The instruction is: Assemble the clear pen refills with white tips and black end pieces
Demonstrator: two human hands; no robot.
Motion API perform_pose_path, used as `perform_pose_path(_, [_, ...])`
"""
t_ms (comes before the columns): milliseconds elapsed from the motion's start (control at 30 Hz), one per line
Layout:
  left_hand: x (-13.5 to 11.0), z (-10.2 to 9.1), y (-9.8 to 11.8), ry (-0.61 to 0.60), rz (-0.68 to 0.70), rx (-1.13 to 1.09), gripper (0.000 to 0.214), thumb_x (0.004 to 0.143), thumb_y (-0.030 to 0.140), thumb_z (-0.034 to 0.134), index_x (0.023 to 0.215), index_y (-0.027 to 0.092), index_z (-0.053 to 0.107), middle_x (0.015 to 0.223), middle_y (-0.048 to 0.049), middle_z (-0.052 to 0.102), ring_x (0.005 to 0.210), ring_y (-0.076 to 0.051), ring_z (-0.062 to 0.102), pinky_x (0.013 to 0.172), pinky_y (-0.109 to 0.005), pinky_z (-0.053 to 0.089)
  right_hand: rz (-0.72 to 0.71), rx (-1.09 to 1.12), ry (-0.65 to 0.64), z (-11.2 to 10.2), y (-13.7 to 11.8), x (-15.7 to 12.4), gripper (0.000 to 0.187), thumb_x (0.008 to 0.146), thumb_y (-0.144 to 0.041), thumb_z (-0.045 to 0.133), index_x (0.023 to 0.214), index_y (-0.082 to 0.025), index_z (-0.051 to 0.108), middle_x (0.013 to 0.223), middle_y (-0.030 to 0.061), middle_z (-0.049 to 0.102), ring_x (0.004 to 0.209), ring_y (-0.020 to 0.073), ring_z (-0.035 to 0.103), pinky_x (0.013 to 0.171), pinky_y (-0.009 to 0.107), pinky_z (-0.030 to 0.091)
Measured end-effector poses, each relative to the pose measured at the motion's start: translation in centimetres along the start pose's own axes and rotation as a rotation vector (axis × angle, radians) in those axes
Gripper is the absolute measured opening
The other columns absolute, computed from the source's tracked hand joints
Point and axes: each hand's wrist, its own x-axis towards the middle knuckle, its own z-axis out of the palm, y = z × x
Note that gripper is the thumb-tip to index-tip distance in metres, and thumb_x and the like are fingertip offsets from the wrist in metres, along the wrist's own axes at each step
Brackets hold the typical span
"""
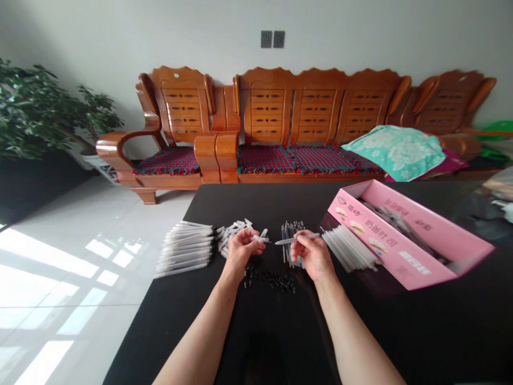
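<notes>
Between the thumb and fingers of my left hand (239, 250) is a small whitish pen cap (261, 238). My right hand (316, 258) pinches a slim translucent pen (289, 241), its tip pointing left toward the cap; a small gap separates the two. Just beyond my left hand lies a heap of white caps (225, 235). Dark-tipped refills (287, 231) are bunched behind my right hand, which partly hides them. Small black plugs (281, 282) are scattered nearer to me, between my forearms. White pen barrels (349, 248) lie in a row to the right.
A stack of white pens with black ends (185, 249) lies at the left edge of the black table (280, 337). On the right stands a pink open box (395, 248) with items inside. Behind the table is a wooden sofa (266, 109) with a turquoise cushion (401, 152).
</notes>
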Motion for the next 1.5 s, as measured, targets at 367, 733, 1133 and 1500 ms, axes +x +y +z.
perform_pose_path(367, [-0.6,0.9,-0.4,-0.062,-0.086,-0.125,0.038,0.060,0.030,0.088,0.080,0.011,0.062,0.069,-0.0049,0.071,0.062,-0.014,0.069,0.057,-0.022,0.056,0.017,-0.041,-0.011,0.4,0.1,-0.1,0.017,0.076,-0.029,0.074,0.085,-0.016,0.067,0.065,0.0041,0.073,0.050,0.0181,0.067,0.043,0.028,0.056])
perform_pose_path(733, [-0.7,1.6,-1.1,-0.115,-0.097,-0.087,0.042,0.061,0.038,0.088,0.084,0.011,0.066,0.072,-0.0070,0.072,0.063,-0.015,0.069,0.060,-0.024,0.057,0.034,-0.068,-0.026,0.4,0.1,-0.2,0.018,0.075,-0.029,0.075,0.085,-0.016,0.069,0.066,0.0041,0.074,0.052,0.0189,0.069,0.046,0.029,0.058])
perform_pose_path(1133, [-1.4,2.6,-1.3,-0.140,0.036,0.071,0.038,0.071,0.047,0.078,0.080,0.013,0.062,0.063,-0.0011,0.063,0.047,-0.009,0.055,0.042,-0.019,0.043,0.081,-0.033,0.019,0.2,0.2,-0.1,0.020,0.073,-0.030,0.078,0.081,-0.013,0.071,0.061,0.0051,0.073,0.046,0.0173,0.067,0.040,0.025,0.056])
perform_pose_path(1500, [-3.0,3.5,-1.1,-0.075,0.331,0.470,0.017,0.085,0.036,0.063,0.088,0.020,0.070,0.063,-0.0007,0.063,0.054,-0.013,0.059,0.052,-0.023,0.044,0.185,0.071,0.046,-0.9,0.6,0.3,0.013,0.073,-0.024,0.076,0.077,-0.013,0.071,0.055,0.0023,0.070,0.040,0.0144,0.064,0.034,0.020,0.052])
